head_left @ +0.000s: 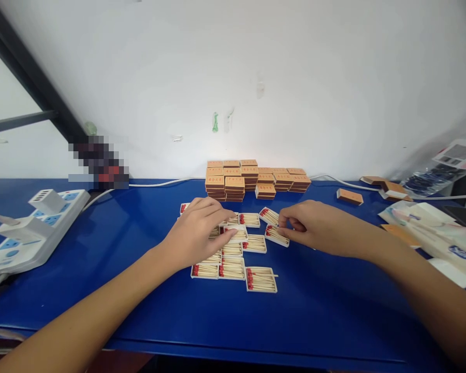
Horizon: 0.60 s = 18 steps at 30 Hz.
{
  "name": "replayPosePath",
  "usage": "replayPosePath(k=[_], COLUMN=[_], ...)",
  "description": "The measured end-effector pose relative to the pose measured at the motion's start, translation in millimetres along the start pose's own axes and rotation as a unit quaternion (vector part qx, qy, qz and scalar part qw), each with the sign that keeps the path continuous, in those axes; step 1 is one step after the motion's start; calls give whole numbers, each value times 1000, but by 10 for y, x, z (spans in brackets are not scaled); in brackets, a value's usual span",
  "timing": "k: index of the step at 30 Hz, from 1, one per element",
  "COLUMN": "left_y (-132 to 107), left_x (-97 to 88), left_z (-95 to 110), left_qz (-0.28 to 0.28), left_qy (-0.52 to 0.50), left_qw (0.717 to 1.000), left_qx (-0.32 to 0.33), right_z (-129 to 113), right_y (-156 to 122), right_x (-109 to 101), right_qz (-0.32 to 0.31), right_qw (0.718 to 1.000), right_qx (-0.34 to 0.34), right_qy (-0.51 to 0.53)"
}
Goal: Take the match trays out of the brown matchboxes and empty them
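Observation:
My left hand (200, 228) is over a cluster of white matchbox trays full of red-tipped matches. Its thumb and fingers close around one tray (238, 234), which overlaps those beneath; part of this grip is hidden. To the right, my right hand (308, 225) pinches the right end of another filled tray (275, 236), set at a slant. Just behind that one lies a further slanted tray (269, 215). Nearer the front, a tray (261, 280) sits at the cluster's corner with one match poking over its right side.
Stacked orange-brown matchboxes (235, 182) stand against the wall on the blue table (159, 316). Loose boxes (349, 196) and plastic packaging (442, 238) lie at the right. A white power strip (58, 233) with plugged-in adapters occupies the left; a white cable (163, 183) runs along the back.

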<state>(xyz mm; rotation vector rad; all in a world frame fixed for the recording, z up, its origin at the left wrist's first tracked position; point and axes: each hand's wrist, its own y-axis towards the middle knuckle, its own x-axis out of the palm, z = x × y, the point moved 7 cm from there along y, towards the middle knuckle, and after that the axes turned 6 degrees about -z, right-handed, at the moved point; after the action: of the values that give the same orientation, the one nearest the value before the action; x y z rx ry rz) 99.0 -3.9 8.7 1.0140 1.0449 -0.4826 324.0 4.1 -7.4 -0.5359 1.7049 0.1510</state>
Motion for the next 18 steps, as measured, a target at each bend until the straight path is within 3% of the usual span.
replayPosePath(k=[8, 13, 15, 18], left_y=[1, -9, -12, -13], left_x=[-12, -20, -21, -13], left_z=[-18, -7, -19, -45], left_qz=[1, 8, 7, 4], left_qy=[8, 7, 7, 6], left_qw=[1000, 1000, 1000, 1000], left_qx=[-5, 4, 0, -9], right_z=[-51, -40, -49, -149], right_y=[63, 41, 94, 247], right_x=[86, 32, -37, -224], right_qz=[-8, 17, 55, 176], right_qw=[1000, 1000, 998, 983], right_qx=[-10, -16, -24, -52], right_qy=[13, -2, 14, -8])
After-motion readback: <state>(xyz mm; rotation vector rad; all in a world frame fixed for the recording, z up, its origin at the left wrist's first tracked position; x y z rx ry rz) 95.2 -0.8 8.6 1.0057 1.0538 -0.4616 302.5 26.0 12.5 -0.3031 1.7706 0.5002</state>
